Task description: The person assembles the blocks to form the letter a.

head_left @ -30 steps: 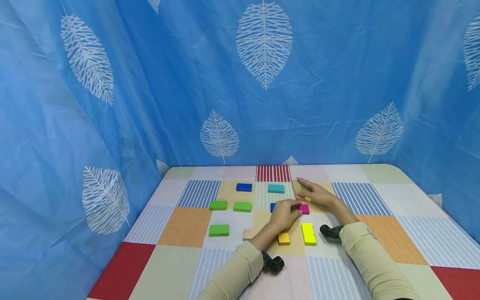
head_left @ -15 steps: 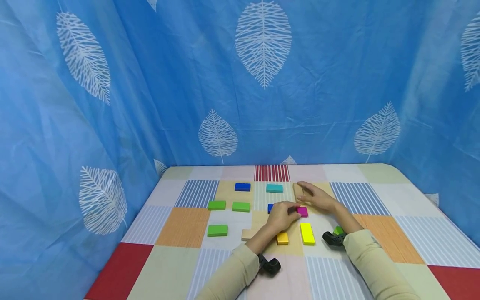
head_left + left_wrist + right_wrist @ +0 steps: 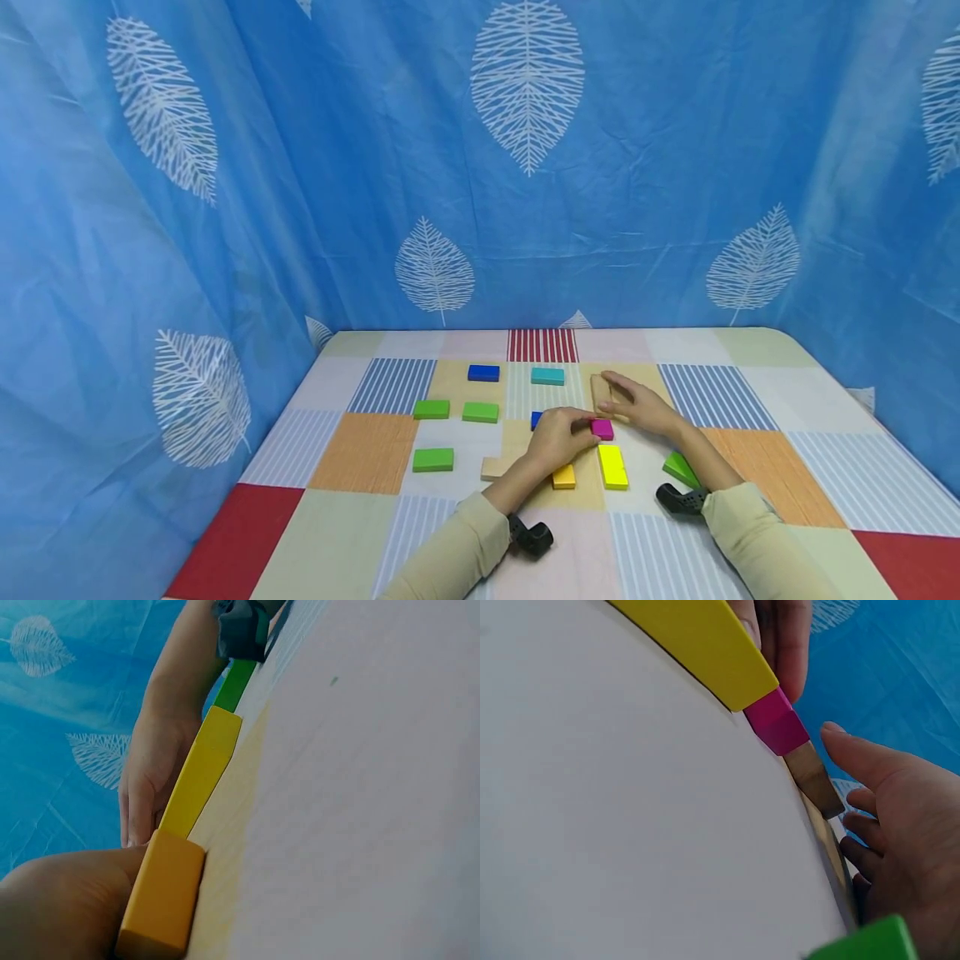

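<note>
Where the head view looks down, the left hand (image 3: 555, 442) pinches a small magenta block (image 3: 602, 429), square-topped; the right hand (image 3: 641, 410), half-curled, curves round an oblong, pale wooden block (image 3: 597, 393) just beyond it. Left wrist: orange block (image 3: 161, 892) large in front, yellow block (image 3: 204, 772) behind; magenta block hidden. Right wrist: two faces of the magenta block and the wooden block's streaked brown side visible, ends apparently meeting; right fingers bent, thumb spread from them.
</note>
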Motion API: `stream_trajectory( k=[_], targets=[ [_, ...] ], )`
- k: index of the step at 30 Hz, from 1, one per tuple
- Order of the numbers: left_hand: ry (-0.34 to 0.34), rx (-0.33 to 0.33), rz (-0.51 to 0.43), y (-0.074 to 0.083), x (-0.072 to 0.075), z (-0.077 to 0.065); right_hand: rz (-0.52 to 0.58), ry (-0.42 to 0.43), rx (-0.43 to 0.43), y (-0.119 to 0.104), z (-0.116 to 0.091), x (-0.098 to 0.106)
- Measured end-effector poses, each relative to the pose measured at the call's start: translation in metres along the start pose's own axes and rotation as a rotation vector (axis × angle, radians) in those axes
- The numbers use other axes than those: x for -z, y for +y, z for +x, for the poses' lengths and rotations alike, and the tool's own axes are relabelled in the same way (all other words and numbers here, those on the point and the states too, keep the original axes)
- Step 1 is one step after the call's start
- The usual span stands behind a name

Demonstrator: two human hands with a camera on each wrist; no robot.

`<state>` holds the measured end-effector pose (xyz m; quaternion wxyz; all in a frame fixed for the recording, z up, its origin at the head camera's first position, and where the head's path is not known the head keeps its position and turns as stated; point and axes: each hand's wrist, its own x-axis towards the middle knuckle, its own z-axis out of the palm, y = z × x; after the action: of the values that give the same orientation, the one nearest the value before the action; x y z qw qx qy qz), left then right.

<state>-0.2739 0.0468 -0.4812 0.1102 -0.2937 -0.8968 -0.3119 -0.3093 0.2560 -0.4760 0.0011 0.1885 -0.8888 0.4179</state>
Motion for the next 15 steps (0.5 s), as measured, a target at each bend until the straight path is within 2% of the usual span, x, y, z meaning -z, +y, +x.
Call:
stream_trajectory(
  k=[6,11,15],
  targets=[
    [0.039,-0.036,0.029,-0.001,-0.001,0.000,-0.048,-0.022,0.033,0.004,-0.010,0.001],
    [0.077,-0.032,0.051,0.000,-0.001,0.000,-0.081,-0.043,0.104,0.001,-0.014,0.002],
    [0.096,-0.028,0.061,0.000,-0.001,0.002,-0.099,-0.041,0.114,0.002,-0.013,0.002]
  ],
)
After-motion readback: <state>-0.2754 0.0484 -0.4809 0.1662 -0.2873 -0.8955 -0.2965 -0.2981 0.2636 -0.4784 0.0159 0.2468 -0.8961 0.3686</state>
